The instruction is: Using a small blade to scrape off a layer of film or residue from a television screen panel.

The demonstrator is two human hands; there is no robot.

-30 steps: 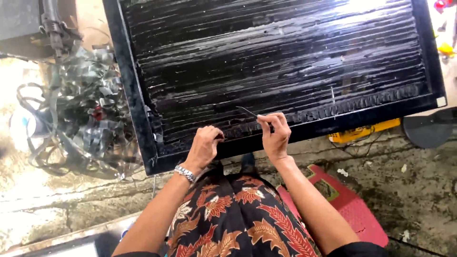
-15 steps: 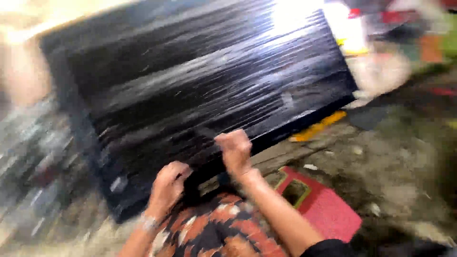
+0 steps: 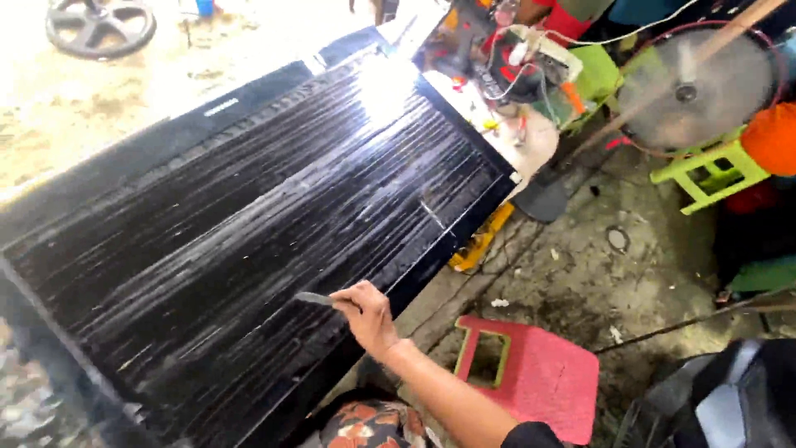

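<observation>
rt hand (image 3: 369, 319) gripping thin tool (image 3: 313, 298), tip on black finned panel (image 3: 249, 241)

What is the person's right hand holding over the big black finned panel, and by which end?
The right hand grips a thin grey blade-like tool by its near end; the tip lies over the black finned panel. The left hand is out of view.

Bare right forearm (image 3: 439, 390), dark sleeve edge — red-orange floral patterned garment (image 3: 373, 423) below
</observation>
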